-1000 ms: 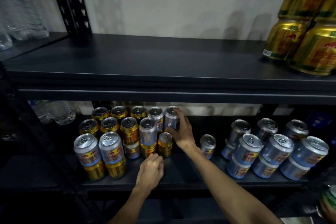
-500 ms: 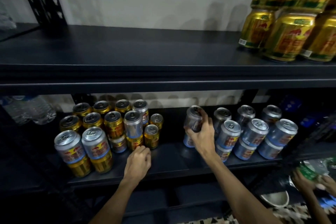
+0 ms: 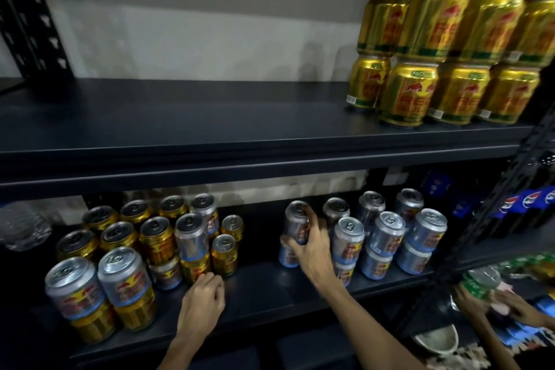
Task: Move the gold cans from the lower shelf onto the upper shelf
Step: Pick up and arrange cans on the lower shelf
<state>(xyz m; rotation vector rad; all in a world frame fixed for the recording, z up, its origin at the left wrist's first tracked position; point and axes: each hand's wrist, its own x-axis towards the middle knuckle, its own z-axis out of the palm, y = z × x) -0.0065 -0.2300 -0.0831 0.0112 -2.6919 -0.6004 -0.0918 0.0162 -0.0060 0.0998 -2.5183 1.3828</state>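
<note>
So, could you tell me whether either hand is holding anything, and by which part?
The right hand grips a silver can round its side; the left hand holds nothing.

Gold cans [image 3: 157, 242] upright lwr shelf [image 3: 258, 288] L; more stacked upr shelf [image 3: 210, 117] R.

One head-worn wide-angle view faces the black metal rack [image 3: 30, 24] close up, from above the upper shelf [image 3: 240, 159], looking down into the lower shelf [image 3: 261, 288].
</note>
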